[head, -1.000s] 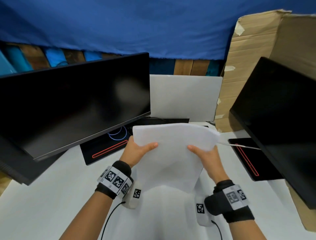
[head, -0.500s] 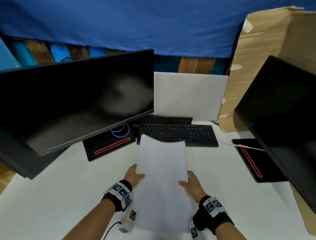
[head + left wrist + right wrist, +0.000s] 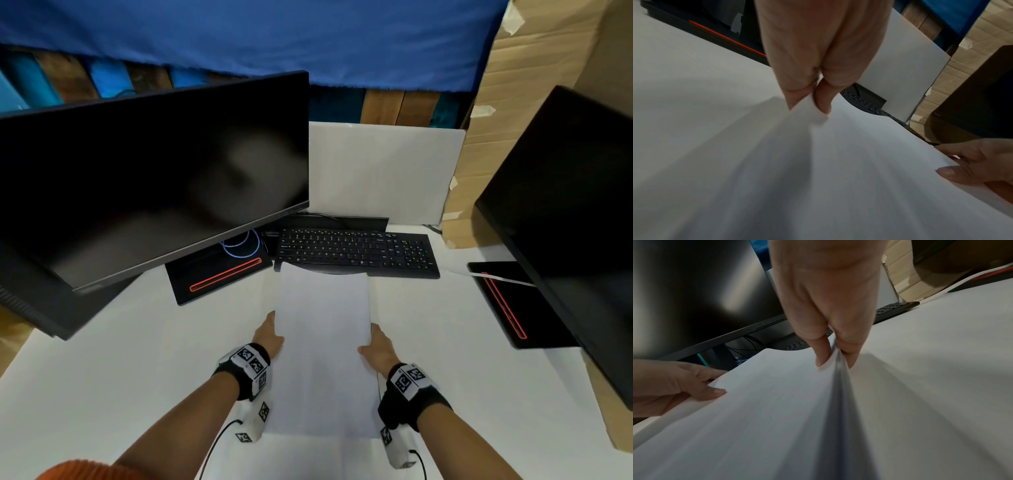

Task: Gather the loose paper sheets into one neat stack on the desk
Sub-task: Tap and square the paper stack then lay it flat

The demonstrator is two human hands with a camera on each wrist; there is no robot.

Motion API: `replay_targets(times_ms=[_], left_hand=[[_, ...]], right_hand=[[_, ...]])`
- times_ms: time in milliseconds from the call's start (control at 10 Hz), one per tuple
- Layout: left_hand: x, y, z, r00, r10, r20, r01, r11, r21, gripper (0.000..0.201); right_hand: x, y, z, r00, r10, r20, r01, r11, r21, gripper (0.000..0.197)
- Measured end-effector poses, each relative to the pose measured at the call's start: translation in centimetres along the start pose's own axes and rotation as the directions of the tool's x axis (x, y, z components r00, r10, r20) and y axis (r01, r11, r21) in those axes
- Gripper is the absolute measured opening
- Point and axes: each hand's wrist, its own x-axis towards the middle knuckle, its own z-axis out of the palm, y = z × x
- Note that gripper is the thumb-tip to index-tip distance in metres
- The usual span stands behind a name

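A stack of white paper sheets (image 3: 323, 342) lies lengthwise over the middle of the white desk (image 3: 113, 370), its far edge near the keyboard. My left hand (image 3: 272, 334) pinches the stack's left edge, thumb on top, as the left wrist view shows at the hand (image 3: 813, 100) and paper (image 3: 838, 170). My right hand (image 3: 375, 346) pinches the right edge the same way; the right wrist view shows that hand (image 3: 835, 356) gripping the several sheets (image 3: 766, 410). Whether the stack rests flat on the desk or hangs just above it I cannot tell.
A black keyboard (image 3: 356, 251) sits just beyond the paper. A large dark monitor (image 3: 144, 178) stands at left and another (image 3: 575, 219) at right, each on a black base with a red stripe. A white board (image 3: 380, 171) and cardboard (image 3: 548, 68) stand behind.
Both hands brought the stack down and toward me from chest height near the monitors to the desk, and the sheets turned from a splayed bundle into a squared stack, uncovering the keyboard.
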Motion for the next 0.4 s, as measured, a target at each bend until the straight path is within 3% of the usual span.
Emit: replay_targets(times_ms=[200,300,400], left_hand=[[0.1,0.1,0.2,0.999,-0.044,0.006,0.044,0.998,0.047,0.067],[0.2,0.5,0.4,0.998,-0.064,-0.016,0.066,0.988,0.142,0.07],[0.4,1.5,-0.6,0.996,-0.064,-0.066,0.078,0.969,0.235,0.078]], right_hand=[[0.2,0.1,0.4,0.999,0.026,-0.034,-0.028,0.996,-0.079,0.047],[0.1,-0.1,0.6,0.996,0.059,-0.065,-0.078,0.935,-0.345,0.059],[-0.6,-0.8,-0.3,0.994,0.065,-0.086,-0.099,0.871,-0.482,0.086]])
